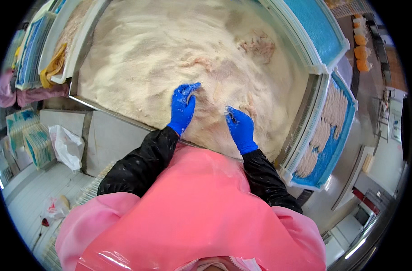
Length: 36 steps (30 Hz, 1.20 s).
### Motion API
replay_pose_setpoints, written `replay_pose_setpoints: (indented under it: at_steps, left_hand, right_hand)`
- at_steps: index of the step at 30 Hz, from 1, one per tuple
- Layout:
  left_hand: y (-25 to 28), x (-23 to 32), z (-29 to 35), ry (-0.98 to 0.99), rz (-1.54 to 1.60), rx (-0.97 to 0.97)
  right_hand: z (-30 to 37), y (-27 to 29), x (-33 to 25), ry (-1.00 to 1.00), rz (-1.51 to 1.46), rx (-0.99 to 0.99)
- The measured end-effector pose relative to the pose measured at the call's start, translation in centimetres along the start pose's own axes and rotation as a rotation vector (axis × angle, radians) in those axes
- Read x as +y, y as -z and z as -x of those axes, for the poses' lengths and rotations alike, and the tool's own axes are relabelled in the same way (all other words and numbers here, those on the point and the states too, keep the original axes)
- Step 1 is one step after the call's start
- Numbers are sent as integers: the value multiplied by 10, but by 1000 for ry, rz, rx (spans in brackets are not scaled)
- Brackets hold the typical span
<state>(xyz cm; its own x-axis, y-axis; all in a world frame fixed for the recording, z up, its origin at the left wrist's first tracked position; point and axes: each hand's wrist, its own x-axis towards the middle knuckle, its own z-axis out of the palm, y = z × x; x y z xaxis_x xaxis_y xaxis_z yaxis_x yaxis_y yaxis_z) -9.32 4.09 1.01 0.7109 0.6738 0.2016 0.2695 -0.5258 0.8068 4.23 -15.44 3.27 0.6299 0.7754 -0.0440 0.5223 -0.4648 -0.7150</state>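
Observation:
Both my hands wear blue gloves dusted with crumbs. They are over a large metal-edged tray [138, 124] filled with pale, crumb-like powder [133, 58]. My left hand [182, 108] is open just above the powder, its thumb apart from its bent fingers. To its right, my right hand [241, 128] has its fingers curled together; what they hold, if anything, is hidden. A coated strip [249, 106] lies beside that hand, partly buried. Farther off are a powdered lump of pale pink meat [199, 62] and a barer pinkish cluster [259, 46].
On the right stands a blue-lined tray [333, 143] with several rows of coated strips. Beyond it is another blue tray [312, 27]. At the left, a white tub [57, 49] with a yellow cloth [56, 67] adjoins the powder tray. A white plastic bag [67, 147] hangs below.

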Motion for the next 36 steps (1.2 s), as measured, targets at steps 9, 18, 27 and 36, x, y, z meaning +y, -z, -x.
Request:
replay_pose_setpoints:
  at_steps: [9, 18, 27, 36]
  left_hand:
    - [-15, 28, -18, -32, 19, -263]
    - [-41, 12, -66, -482, -382, -511]
    - [-55, 41, -51, 676, 1098, -165]
    - [-52, 31, -34, 943, 1716, -292]
  right_hand:
    - [34, 34, 91, -181, -355, 589]
    - [-17, 41, 69, 78, 224, 250]
    - [-20, 81, 56, -332, -1166, 212]
    - [-20, 89, 39, 80, -759, 119]
